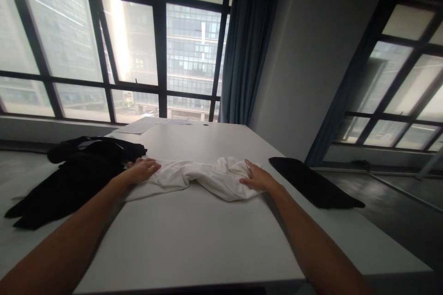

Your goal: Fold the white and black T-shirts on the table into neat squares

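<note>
A crumpled piece of white cloth (pixel 204 179), perhaps a garment, lies stretched sideways across the white table. My left hand (pixel 143 169) rests on its left end with the fingers extended to the right, palm down. At the cloth's right end, my right hand (pixel 255 178) touches the fabric, thumb and fingers spread apart. Folds in the middle are loose and bunched, and the cloth's exact kind cannot be made out. Just left of my left hand is a heap of black clothing (pixel 83 170), partly behind my left forearm.
A flat black folded item (pixel 311 182) lies along the right side of the table (pixel 194 249). Papers (pixel 136 126) are at the far left end. Beyond stand large windows (pixel 194 55), a blue curtain (pixel 247 46) and a grey pillar (pixel 297 55).
</note>
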Action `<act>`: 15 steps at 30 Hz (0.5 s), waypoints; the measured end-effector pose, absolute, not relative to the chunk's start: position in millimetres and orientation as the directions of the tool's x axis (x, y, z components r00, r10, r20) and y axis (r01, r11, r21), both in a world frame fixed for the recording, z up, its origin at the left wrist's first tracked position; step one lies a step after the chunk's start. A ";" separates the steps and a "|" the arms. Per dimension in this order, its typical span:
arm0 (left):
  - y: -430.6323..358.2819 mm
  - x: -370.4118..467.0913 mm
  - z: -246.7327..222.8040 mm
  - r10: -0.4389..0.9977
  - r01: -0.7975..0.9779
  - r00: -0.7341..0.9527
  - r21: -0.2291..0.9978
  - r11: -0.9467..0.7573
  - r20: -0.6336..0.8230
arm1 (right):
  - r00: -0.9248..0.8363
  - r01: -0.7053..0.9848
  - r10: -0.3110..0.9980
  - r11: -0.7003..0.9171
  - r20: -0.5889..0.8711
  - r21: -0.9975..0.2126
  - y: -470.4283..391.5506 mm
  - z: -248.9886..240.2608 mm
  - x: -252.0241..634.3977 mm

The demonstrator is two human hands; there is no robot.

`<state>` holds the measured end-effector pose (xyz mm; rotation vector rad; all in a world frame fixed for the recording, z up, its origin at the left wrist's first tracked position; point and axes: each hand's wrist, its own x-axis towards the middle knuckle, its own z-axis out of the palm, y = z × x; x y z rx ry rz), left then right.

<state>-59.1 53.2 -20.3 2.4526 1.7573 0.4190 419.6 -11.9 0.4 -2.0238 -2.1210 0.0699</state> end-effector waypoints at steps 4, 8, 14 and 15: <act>58.1 -52.5 -24.0 0.957 0.940 0.270 0.184 -0.286 0.111 | 0.019 0.994 0.999 -0.015 0.038 -0.109 -11.4 6.9 433.3; 54.3 -70.0 -10.0 0.957 0.944 0.286 0.185 -0.272 -0.055 | 0.339 0.939 0.939 -0.334 0.059 -0.083 -17.5 23.0 476.4; 46.1 -82.2 -5.4 0.965 0.961 0.247 0.149 -0.232 -0.088 | 0.450 0.892 0.882 -0.453 0.138 -0.012 -19.8 21.3 511.7; 46.3 -79.2 -7.7 0.976 0.968 0.218 0.135 -0.212 -0.028 | 0.378 0.923 0.915 -0.384 0.138 0.014 -16.7 16.9 508.5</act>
